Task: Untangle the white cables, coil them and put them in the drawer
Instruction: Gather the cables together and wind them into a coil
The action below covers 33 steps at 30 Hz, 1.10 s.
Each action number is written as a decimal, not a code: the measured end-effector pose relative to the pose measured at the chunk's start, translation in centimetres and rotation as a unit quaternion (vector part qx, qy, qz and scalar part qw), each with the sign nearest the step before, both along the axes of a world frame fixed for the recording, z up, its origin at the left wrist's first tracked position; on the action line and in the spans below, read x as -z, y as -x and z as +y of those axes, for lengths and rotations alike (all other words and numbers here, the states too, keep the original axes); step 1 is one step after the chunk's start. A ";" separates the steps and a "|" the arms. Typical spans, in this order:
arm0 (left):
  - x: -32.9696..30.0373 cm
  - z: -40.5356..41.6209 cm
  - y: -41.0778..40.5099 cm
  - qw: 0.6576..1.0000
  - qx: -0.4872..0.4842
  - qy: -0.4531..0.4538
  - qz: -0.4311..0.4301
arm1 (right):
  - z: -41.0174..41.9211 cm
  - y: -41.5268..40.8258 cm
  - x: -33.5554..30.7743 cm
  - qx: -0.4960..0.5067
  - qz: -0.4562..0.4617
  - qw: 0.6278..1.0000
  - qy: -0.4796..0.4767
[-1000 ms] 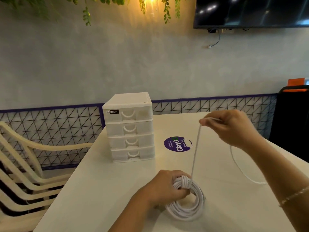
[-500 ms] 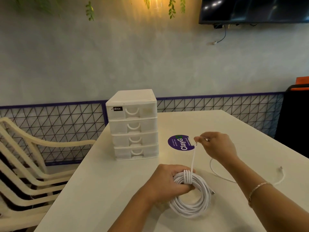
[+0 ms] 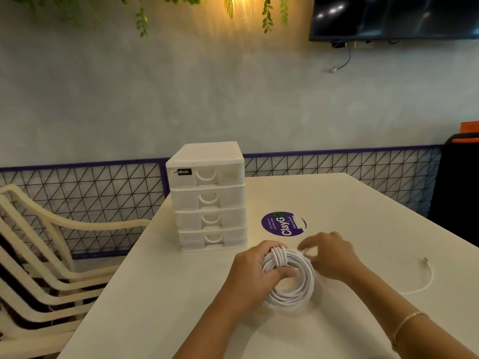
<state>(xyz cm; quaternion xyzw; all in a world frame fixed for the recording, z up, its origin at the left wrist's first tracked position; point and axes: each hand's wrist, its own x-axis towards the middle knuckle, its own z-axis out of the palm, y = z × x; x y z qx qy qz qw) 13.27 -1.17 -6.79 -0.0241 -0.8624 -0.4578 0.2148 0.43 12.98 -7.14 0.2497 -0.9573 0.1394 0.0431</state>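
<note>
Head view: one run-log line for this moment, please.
left hand: grips cable coil | right hand: pinches strand at coil | loose end: on table | drawers: closed

The drawer unit (image 3: 207, 195) label reads "abox"; the table sticker (image 3: 283, 224) reads "ClayGo".

The table (image 3: 337, 203) across the lower frame has a smooth, faintly glossy cream top; the drawer unit (image 3: 210, 195) at centre is milky, translucent plastic with a matt sheen; the coiled cable (image 3: 295, 288) at lower centre looks like smooth white rubbery plastic; the stacked chairs (image 3: 39, 255) at lower left are moulded cream plastic; the wall (image 3: 155, 99) above is rough, matt plaster; the screen (image 3: 394, 16) at upper right is glossy black.
</note>
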 end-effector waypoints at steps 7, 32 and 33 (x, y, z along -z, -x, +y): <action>0.9 -0.8 0.9 0.995 -0.078 0.053 0.032 | 1.1 -3.8 -2.2 -0.018 0.190 0.952 0.240; -0.4 -1.0 0.2 0.887 0.109 -0.445 -0.059 | -1.7 -8.3 -1.5 -0.075 -0.057 0.960 0.264; -0.4 -1.0 0.2 0.898 0.101 -0.424 -0.056 | -1.5 -8.3 -1.5 -0.080 -0.075 0.955 0.277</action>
